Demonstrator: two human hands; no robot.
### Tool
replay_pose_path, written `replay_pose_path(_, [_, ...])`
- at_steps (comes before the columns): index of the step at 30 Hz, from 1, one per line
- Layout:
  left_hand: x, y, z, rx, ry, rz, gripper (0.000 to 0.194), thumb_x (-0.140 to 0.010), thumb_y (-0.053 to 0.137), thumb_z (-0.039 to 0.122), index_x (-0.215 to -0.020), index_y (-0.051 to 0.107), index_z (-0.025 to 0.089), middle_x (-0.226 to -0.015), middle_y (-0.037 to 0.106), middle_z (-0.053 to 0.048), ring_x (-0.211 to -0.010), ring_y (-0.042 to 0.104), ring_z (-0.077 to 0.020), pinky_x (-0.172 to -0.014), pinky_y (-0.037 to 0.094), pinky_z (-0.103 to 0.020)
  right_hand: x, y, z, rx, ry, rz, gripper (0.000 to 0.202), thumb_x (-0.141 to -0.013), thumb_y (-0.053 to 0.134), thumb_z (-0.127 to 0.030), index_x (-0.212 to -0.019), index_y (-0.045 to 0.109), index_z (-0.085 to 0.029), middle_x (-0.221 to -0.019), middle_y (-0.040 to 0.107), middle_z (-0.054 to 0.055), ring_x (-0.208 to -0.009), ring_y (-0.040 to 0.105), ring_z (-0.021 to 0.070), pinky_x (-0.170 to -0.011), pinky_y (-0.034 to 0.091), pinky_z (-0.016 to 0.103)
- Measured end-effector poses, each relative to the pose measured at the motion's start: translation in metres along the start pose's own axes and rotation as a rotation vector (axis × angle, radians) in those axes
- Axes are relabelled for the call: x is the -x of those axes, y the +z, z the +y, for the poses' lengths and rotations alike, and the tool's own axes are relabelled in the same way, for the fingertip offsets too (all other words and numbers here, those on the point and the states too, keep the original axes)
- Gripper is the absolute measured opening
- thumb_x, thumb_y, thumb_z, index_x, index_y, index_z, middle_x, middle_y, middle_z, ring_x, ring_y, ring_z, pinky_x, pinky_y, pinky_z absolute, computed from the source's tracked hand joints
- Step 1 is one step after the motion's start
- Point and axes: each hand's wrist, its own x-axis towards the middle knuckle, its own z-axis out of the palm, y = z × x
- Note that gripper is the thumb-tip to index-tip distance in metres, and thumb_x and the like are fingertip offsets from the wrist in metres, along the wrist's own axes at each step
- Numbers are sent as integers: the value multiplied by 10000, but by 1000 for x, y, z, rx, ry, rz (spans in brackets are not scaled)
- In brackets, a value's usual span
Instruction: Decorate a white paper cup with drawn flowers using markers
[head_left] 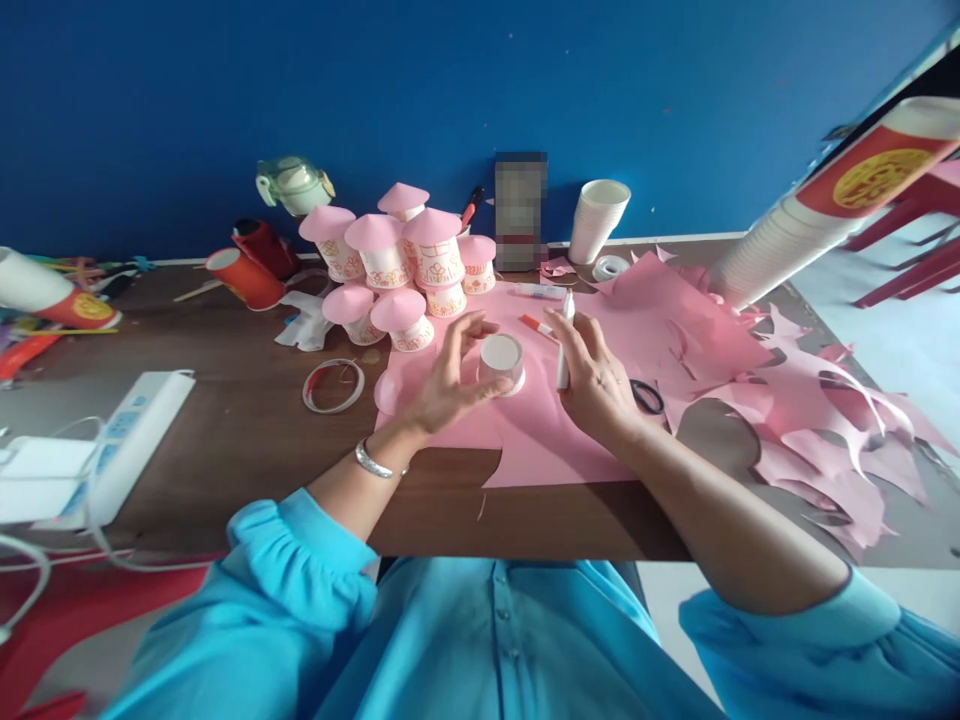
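Note:
A small white paper cup stands upside down on the pink paper. My left hand curves around its left side, thumb at the near edge and fingers spread apart behind. My right hand is closed on an upright white glue bottle to the right of the cup. An orange and white marker lies between the hands, and a clear tube lies behind it. Several decorated cups with pink cone roofs stand close together at the back left.
White tape lies on the left, near a power strip. Pink scraps cover the right side. Cup stacks stand at the back and lean at the right. A phone leans on the blue wall.

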Motion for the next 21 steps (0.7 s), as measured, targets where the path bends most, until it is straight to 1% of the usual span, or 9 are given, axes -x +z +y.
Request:
replay_pose_path(2, [-2, -2, -1, 26, 44, 43, 633, -906, 685, 597, -1414, 439, 309, -1404, 584, -102, -1380, 547, -279, -1201, 406, -537, -1, 1, 3, 48, 18, -33, 923, -720, 457, 12, -1598, 337, -247, -1424, 563, 164, -1138, 640, 283, -623, 556, 294])
replay_pose_path(5, [-5, -4, 0, -29, 89, 210, 407, -977, 589, 576, -1258, 554, 283, -1241, 653, -87, -1208, 650, -251, -1079, 505, -492, -4, -1, 6, 108, 7, -117, 985, -749, 444, 35, -1652, 217, -288, -1482, 550, 145, -1179, 624, 286, -684, 574, 306])
replay_pose_path(8, [-7, -5, 1, -94, 77, 347, 305, -997, 577, 538, -1137, 594, 268, -1108, 679, -58, -1047, 688, -213, -961, 548, -433, -6, -4, 9, 129, -15, -170, 997, -767, 446, 43, -1664, 177, -298, -1521, 529, 136, -1223, 606, 290, -754, 591, 334])
replay_pose_path(11, [-8, -6, -2, -82, 31, 392, 286, -982, 611, 521, -1098, 601, 259, -1053, 698, -45, -978, 698, -194, -928, 557, -400, -8, -6, 10, 131, 4, -229, 947, -796, 436, 41, -1656, 218, -291, -1544, 505, 133, -1250, 594, 286, -785, 589, 341])
replay_pose_path(13, [-9, -7, -5, -34, -4, 375, 307, -969, 631, 520, -1121, 598, 255, -1084, 704, -52, -1005, 703, -197, -959, 554, -406, -8, -7, 9, 133, 23, -259, 882, -835, 422, 27, -1643, 254, -284, -1540, 505, 138, -1225, 600, 279, -781, 581, 339])
replay_pose_path(15, [-9, -9, -6, 13, -18, 318, 367, -956, 644, 534, -1181, 586, 250, -1157, 697, -71, -1075, 698, -214, -1012, 543, -430, -9, -7, 8, 136, 32, -275, 814, -875, 410, 6, -1627, 290, -281, -1529, 512, 139, -1200, 601, 272, -775, 571, 337])
replay_pose_path(19, [-7, -8, -3, 18, -15, 90, 590, -883, 722, 570, -1327, 526, 235, -1345, 649, -123, -1278, 630, -276, -1124, 501, -482, -9, -7, 5, 157, 22, -316, 723, -915, 413, -18, -1591, 353, -266, -1467, 556, 140, -1182, 592, 269, -795, 553, 344])
replay_pose_path(21, [-7, -6, -1, -40, -17, 2, 678, -826, 792, 542, -1357, 512, 227, -1422, 612, -140, -1336, 597, -296, -1148, 492, -482, -9, -7, 3, 176, 7, -351, 693, -927, 421, -24, -1578, 374, -257, -1441, 572, 139, -1188, 586, 271, -803, 544, 346])
